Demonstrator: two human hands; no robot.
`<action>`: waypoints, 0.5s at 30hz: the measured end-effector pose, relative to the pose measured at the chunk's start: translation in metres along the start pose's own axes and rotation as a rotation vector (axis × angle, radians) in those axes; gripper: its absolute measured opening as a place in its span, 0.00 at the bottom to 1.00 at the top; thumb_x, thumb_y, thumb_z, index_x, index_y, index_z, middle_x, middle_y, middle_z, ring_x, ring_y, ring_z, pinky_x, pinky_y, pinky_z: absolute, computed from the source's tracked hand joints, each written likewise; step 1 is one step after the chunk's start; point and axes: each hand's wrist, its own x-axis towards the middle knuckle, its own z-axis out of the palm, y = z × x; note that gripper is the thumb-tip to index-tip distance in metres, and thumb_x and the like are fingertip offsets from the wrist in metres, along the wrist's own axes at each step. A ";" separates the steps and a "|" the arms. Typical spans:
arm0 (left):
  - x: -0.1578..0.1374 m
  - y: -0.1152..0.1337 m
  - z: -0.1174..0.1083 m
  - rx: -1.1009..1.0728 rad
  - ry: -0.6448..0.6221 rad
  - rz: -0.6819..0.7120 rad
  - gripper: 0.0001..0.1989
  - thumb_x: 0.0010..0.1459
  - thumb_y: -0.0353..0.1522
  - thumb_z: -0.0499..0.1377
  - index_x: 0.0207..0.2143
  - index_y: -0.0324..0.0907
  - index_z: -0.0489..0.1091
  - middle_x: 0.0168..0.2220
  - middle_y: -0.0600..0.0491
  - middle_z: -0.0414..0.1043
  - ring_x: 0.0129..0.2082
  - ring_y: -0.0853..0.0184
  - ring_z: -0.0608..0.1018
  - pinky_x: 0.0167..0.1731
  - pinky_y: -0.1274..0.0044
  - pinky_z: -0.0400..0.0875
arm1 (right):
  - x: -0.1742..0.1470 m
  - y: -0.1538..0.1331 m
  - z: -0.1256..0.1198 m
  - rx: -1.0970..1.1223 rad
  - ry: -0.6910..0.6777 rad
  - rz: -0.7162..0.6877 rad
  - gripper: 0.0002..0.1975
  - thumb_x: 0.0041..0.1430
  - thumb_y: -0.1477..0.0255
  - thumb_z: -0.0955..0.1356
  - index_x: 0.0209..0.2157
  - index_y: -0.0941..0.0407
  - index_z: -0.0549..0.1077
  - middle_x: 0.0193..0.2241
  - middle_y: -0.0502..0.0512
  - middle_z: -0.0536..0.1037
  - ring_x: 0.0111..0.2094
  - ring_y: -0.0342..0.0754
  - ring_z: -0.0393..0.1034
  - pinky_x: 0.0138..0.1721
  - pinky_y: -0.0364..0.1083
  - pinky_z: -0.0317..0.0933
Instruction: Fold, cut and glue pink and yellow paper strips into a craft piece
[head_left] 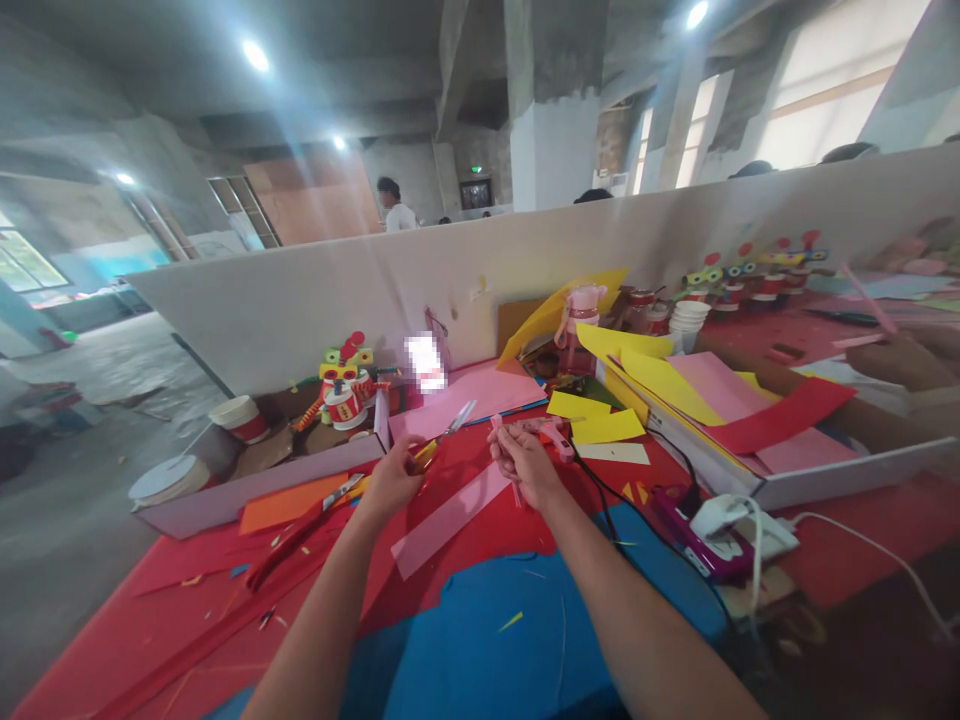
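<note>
Holding one pair of scissors [430, 455] in the left hand [396, 478] and a small pink paper piece [496, 427] in the right hand [523, 462], above a red-covered bench [487, 535].

The scissors' long axis runs diagonally, tips pointing away from the wearer and rightward, near the pink piece but apart from it; the left fingers are curled around the yellow handles. The right hand is nearly closed, thumb and fingertips pinching the piece. Below and between the hands lies one long pink paper strip [442, 525], slanting from near left to far right. Beyond the right hand are one pink glue gun [559, 440] and two yellow paper rectangles [609, 427]; one paper-cup figure [345, 400] stands in the left box [262, 497].
</note>
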 end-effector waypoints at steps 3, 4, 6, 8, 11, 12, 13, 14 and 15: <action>-0.021 -0.001 -0.003 -0.456 -0.027 -0.036 0.30 0.45 0.32 0.62 0.53 0.43 0.62 0.24 0.60 0.66 0.20 0.73 0.67 0.22 0.81 0.59 | 0.002 -0.002 -0.006 0.033 -0.007 0.017 0.20 0.46 0.53 0.73 0.27 0.57 0.71 0.15 0.41 0.63 0.13 0.33 0.42 0.14 0.37 0.34; -0.026 0.003 -0.002 -0.543 -0.070 -0.042 0.30 0.46 0.34 0.63 0.53 0.43 0.63 0.22 0.61 0.65 0.18 0.74 0.65 0.20 0.81 0.57 | 0.003 -0.002 -0.008 0.036 -0.012 0.022 0.20 0.46 0.53 0.73 0.28 0.57 0.71 0.14 0.40 0.61 0.12 0.33 0.41 0.14 0.37 0.34; -0.034 0.013 0.002 -0.647 -0.205 -0.035 0.25 0.49 0.36 0.62 0.50 0.40 0.66 0.17 0.61 0.62 0.15 0.74 0.63 0.18 0.81 0.57 | 0.004 -0.003 -0.011 0.035 -0.012 0.032 0.20 0.47 0.53 0.73 0.28 0.57 0.71 0.13 0.39 0.58 0.12 0.33 0.41 0.14 0.38 0.33; -0.040 0.023 0.006 -0.740 -0.375 -0.014 0.18 0.52 0.37 0.60 0.44 0.38 0.70 0.15 0.59 0.62 0.14 0.73 0.65 0.18 0.79 0.60 | 0.004 -0.003 -0.012 0.032 -0.004 0.044 0.21 0.47 0.53 0.73 0.28 0.57 0.71 0.12 0.38 0.56 0.12 0.34 0.40 0.14 0.38 0.33; -0.045 0.030 0.010 -0.901 -0.627 -0.039 0.18 0.51 0.36 0.61 0.44 0.39 0.70 0.24 0.51 0.71 0.22 0.67 0.74 0.20 0.77 0.67 | 0.003 -0.004 -0.013 0.035 0.003 0.055 0.21 0.46 0.53 0.73 0.29 0.57 0.72 0.12 0.37 0.54 0.12 0.34 0.39 0.13 0.38 0.34; -0.047 0.030 0.011 -0.943 -0.690 -0.058 0.22 0.50 0.36 0.61 0.48 0.40 0.68 0.28 0.49 0.72 0.24 0.66 0.76 0.19 0.77 0.68 | 0.003 -0.004 -0.013 0.035 0.004 0.055 0.21 0.45 0.53 0.74 0.29 0.57 0.72 0.12 0.37 0.54 0.12 0.33 0.39 0.13 0.38 0.34; -0.048 0.029 0.011 -0.976 -0.741 -0.072 0.25 0.50 0.35 0.61 0.52 0.42 0.66 0.31 0.48 0.73 0.24 0.65 0.76 0.19 0.77 0.69 | 0.003 -0.004 -0.012 0.033 0.005 0.055 0.21 0.45 0.53 0.74 0.30 0.57 0.72 0.12 0.37 0.54 0.12 0.33 0.39 0.13 0.38 0.34; -0.049 0.028 0.012 -1.002 -0.776 -0.078 0.29 0.50 0.35 0.61 0.55 0.43 0.63 0.34 0.47 0.74 0.24 0.65 0.77 0.18 0.78 0.69 | 0.003 -0.004 -0.012 0.029 0.008 0.056 0.21 0.45 0.53 0.74 0.30 0.57 0.72 0.12 0.37 0.54 0.12 0.33 0.39 0.13 0.38 0.34; -0.049 0.025 0.012 -1.021 -0.804 -0.075 0.30 0.50 0.34 0.60 0.57 0.43 0.61 0.35 0.47 0.74 0.22 0.66 0.77 0.17 0.78 0.69 | 0.003 -0.004 -0.012 0.021 0.013 0.055 0.21 0.44 0.53 0.74 0.30 0.57 0.72 0.12 0.37 0.54 0.12 0.33 0.39 0.13 0.38 0.34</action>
